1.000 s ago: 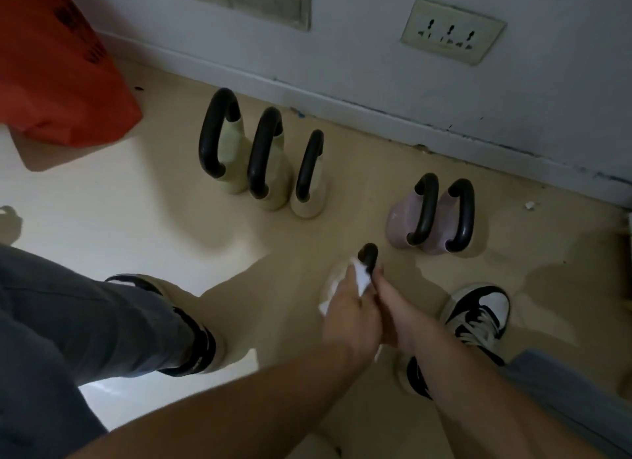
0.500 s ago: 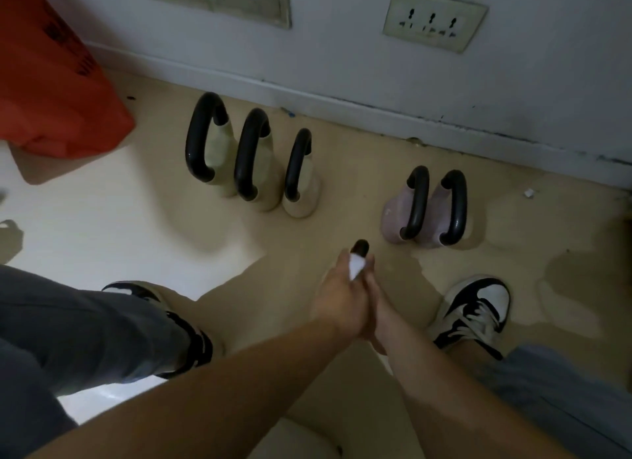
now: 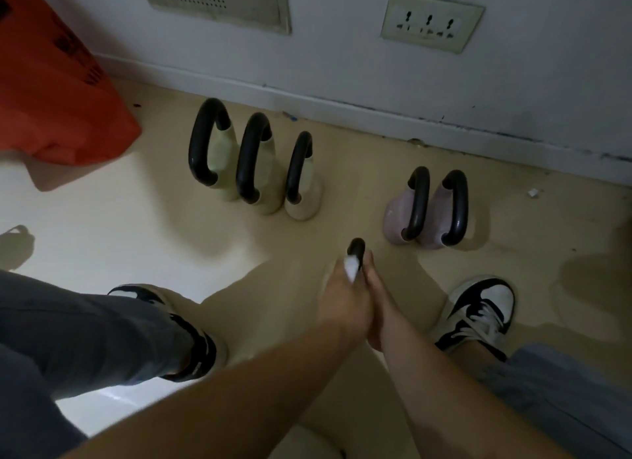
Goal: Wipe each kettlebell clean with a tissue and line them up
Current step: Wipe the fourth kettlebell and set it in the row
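Between my feet stands a kettlebell, of which only the black handle top (image 3: 356, 246) shows above my hands. My left hand (image 3: 343, 301) presses a white tissue (image 3: 352, 268) round that handle. Tight against it, my right hand (image 3: 374, 299) grips the handle from the right side; its fingers are mostly hidden. Three cream kettlebells (image 3: 265, 188) with black handles stand side by side near the wall. Two pink kettlebells (image 3: 398, 219) stand together to their right.
An orange bag (image 3: 51, 92) lies at the upper left. The wall carries a socket plate (image 3: 431, 22) and a vent panel (image 3: 219, 0). My shoes (image 3: 478, 311) flank the hands on the beige floor. A small white scrap (image 3: 532, 193) lies at the far right.
My hands have drawn closer together on the handle, and the tissue has bunched into a smaller wad under my left fingers. The other kettlebells have not moved.
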Available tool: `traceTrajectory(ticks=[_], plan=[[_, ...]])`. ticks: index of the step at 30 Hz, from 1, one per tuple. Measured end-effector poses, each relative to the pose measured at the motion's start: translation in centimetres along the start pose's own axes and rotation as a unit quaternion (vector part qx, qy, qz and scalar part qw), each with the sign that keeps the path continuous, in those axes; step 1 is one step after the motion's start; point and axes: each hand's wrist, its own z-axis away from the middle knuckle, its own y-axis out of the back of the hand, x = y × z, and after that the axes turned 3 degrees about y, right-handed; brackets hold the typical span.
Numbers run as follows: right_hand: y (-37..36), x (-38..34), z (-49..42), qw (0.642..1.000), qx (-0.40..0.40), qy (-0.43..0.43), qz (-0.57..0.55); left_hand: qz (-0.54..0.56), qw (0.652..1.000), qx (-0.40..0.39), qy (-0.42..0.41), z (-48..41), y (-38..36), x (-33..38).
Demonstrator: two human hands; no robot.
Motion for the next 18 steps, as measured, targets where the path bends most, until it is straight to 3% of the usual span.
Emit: traceTrajectory(ticks=[4, 7, 8, 12, 15, 17, 18], plan=[[1.1, -0.6, -0.3, 0.997, 0.018, -0.077, 0.007, 0.034, 0.999, -0.007, 0.041, 3.3, 2.0, -2.1], [0.8, -1.6, -0.1, 0.996, 0.001, -0.080, 0.033, 0.142, 0.968, -0.007, 0.209, -3.2, 1.0, 3.3], [0.8, -1.5, 0.0, 0.997, 0.005, -0.072, 0.030, 0.161, 0.960, -0.010, 0.227, -5.2, 0.9, 5.1], [0.4, -1.2, 0.6, 0.998, 0.001, -0.054, -0.018, 0.036, 0.990, 0.012, 0.135, -6.8, 0.0, 5.6], [-0.1, -1.5, -0.3, 0.997, -0.014, -0.055, -0.051, -0.043, 0.998, 0.024, -0.028, 1.4, -0.9, -0.5], [0.8, -2.2, 0.4, 0.995, -0.001, -0.096, 0.017, -0.050, 0.998, -0.001, -0.041, 5.1, -0.4, -3.8], [1.3, -2.3, 0.2, 0.993, 0.007, -0.116, 0.033, -0.059, 0.998, -0.006, -0.002, 4.9, 0.0, -4.8]])
